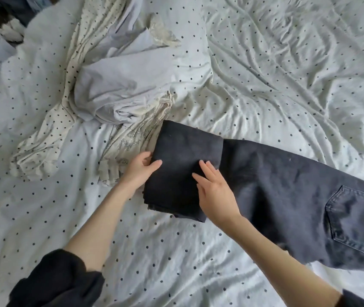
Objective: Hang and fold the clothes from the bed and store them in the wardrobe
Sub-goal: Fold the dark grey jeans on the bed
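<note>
Black sleeve [59, 282] nearest; left hand [140, 168] grips the folded dark jeans [276, 180] leg's left edge, right hand [215, 193] pressing flat, fingers straight.

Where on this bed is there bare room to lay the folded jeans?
Bare sheet lies above the jeans, and more below the hands. It is crowded upper left, where the pale clothes are heaped.

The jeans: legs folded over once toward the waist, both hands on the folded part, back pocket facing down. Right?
Not quite. The head view shows the back pocket facing up. The rest holds: the jeans have their legs folded over, with the left hand and right hand on the folded part.
</note>
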Tool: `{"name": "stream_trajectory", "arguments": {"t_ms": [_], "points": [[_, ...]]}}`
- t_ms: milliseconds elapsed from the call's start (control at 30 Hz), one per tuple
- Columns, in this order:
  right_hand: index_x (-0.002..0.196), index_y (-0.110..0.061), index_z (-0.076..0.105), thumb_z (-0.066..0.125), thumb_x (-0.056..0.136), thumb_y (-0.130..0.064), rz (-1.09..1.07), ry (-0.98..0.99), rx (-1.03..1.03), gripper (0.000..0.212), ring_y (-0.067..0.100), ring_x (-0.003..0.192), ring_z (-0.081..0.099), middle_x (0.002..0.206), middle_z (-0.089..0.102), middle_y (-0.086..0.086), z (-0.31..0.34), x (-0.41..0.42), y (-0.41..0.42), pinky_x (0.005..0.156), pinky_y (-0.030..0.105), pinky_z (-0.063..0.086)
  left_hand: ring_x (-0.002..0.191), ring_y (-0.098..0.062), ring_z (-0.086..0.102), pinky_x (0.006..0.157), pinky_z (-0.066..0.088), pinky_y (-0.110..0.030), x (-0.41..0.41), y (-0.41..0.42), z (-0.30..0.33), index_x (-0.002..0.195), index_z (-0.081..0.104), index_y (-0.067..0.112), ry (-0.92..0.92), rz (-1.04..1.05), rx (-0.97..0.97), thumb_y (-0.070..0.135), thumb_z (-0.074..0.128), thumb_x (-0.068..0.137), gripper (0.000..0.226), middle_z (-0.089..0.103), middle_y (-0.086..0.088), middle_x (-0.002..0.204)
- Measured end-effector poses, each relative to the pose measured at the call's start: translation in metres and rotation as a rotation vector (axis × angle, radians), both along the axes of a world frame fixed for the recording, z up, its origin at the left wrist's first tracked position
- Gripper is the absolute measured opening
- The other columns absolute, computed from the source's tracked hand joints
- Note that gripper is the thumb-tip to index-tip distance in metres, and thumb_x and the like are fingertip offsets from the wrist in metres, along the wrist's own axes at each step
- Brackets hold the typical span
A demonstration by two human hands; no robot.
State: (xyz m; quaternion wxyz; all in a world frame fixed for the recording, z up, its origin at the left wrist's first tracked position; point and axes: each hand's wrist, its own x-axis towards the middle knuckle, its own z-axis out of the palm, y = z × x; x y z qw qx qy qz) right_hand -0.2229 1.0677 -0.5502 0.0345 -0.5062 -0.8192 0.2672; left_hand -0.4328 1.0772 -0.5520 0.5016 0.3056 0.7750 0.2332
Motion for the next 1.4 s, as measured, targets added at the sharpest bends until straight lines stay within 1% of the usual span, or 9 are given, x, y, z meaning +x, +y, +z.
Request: {"name": "stream_trajectory", "arguments": {"t_ms": [200, 367, 500, 600, 667, 800, 967, 1200, 1400], "points": [[0.129, -0.017, 0.056, 0.036, 0.098, -0.009, -0.505, 0.357, -0.517, 0.038, 0.015, 0.12, 0.052, 0.129, 0.058, 0.0, 0.039, 0.02, 0.018, 0.082, 0.002, 0.034, 0.101, -0.015, 0.062, 0.086, 0.047, -0.027, 0.001, 0.004, 0.044, 0.118, 0.058, 0.014, -0.071, -0.108, -0.041, 0.018, 0.065, 0.087, 0.032, 0.065, -0.002, 0.116], [0.12, -0.022, 0.06, 0.043, 0.099, -0.029, -0.673, 0.696, -0.927, 0.028, 0.012, 0.116, 0.055, 0.121, 0.061, -0.007, 0.07, 0.045, 0.029, 0.095, 0.031, 0.039, 0.096, -0.017, 0.067, 0.091, 0.05, -0.036, 0.051, 0.007, 0.107, 0.116, 0.061, 0.02, -0.131, -0.247, 0.1, 0.019, 0.067, 0.078, 0.039, 0.07, -0.003, 0.102], [0.116, -0.018, 0.058, 0.036, 0.101, -0.039, -0.844, 0.94, -1.027, 0.034, 0.015, 0.102, 0.062, 0.115, 0.063, -0.003, 0.087, 0.092, 0.033, 0.083, 0.041, 0.05, 0.066, 0.0, 0.059, 0.065, 0.045, -0.017, 0.12, 0.014, 0.127, 0.125, 0.052, 0.02, -0.062, -0.461, 0.171, 0.023, 0.063, 0.079, 0.047, 0.061, 0.006, 0.073], [0.102, -0.016, 0.063, 0.036, 0.1, -0.042, -0.988, 1.011, -0.999, 0.038, 0.017, 0.085, 0.067, 0.098, 0.069, 0.002, 0.094, 0.133, 0.034, 0.07, 0.036, 0.053, 0.081, -0.007, 0.06, 0.085, 0.048, -0.029, 0.181, 0.015, 0.116, 0.145, 0.031, 0.016, -0.05, -0.654, 0.146, 0.022, 0.057, 0.083, 0.066, 0.061, 0.01, 0.075], [0.094, -0.016, 0.064, 0.039, 0.099, -0.041, -1.077, 0.924, -0.918, 0.036, 0.017, 0.074, 0.063, 0.084, 0.065, 0.003, 0.093, 0.152, 0.033, 0.068, 0.03, 0.049, 0.086, -0.011, 0.06, 0.088, 0.051, -0.031, 0.212, 0.011, 0.1, 0.144, 0.034, 0.017, -0.177, -0.674, 0.083, 0.015, 0.052, 0.089, 0.058, 0.063, 0.008, 0.078], [0.131, -0.016, 0.052, 0.042, 0.098, -0.026, -1.045, 0.477, -0.372, 0.036, 0.019, 0.115, 0.051, 0.129, 0.054, 0.005, 0.073, 0.166, 0.016, 0.097, 0.023, 0.034, 0.083, -0.007, 0.06, 0.073, 0.046, -0.013, 0.212, 0.008, 0.067, 0.12, 0.059, 0.024, 0.01, -0.479, 0.262, 0.012, 0.053, 0.091, 0.032, 0.06, 0.012, 0.083], [0.132, -0.002, 0.051, 0.054, 0.092, -0.01, -0.425, 0.149, 0.308, 0.042, 0.036, 0.137, 0.033, 0.143, 0.042, 0.021, 0.052, 0.132, -0.009, 0.113, 0.042, 0.022, 0.095, -0.007, 0.052, 0.076, 0.043, -0.016, 0.172, 0.009, 0.042, 0.131, 0.04, 0.019, 0.068, -0.146, 0.143, 0.028, 0.064, 0.088, 0.05, 0.046, 0.006, 0.111], [0.151, -0.02, -0.001, 0.026, 0.103, -0.031, -0.393, -0.145, 0.033, 0.056, 0.026, 0.146, -0.004, 0.158, -0.007, 0.01, -0.016, 0.146, -0.007, 0.118, 0.037, 0.001, 0.088, 0.004, 0.063, 0.061, 0.046, -0.018, 0.167, 0.015, 0.026, 0.119, 0.048, 0.027, -0.299, -0.127, -0.024, 0.029, 0.066, 0.087, 0.037, 0.06, 0.017, 0.112], [0.151, -0.017, 0.001, 0.03, 0.102, -0.026, -0.501, 0.094, -0.165, 0.058, 0.023, 0.146, -0.004, 0.158, -0.006, 0.01, 0.0, 0.14, -0.01, 0.119, 0.033, 0.003, 0.094, -0.009, 0.065, 0.08, 0.053, -0.027, 0.181, 0.023, 0.036, 0.104, 0.055, 0.026, -0.231, -0.301, 0.011, 0.016, 0.065, 0.086, 0.023, 0.066, 0.003, 0.107]]}}
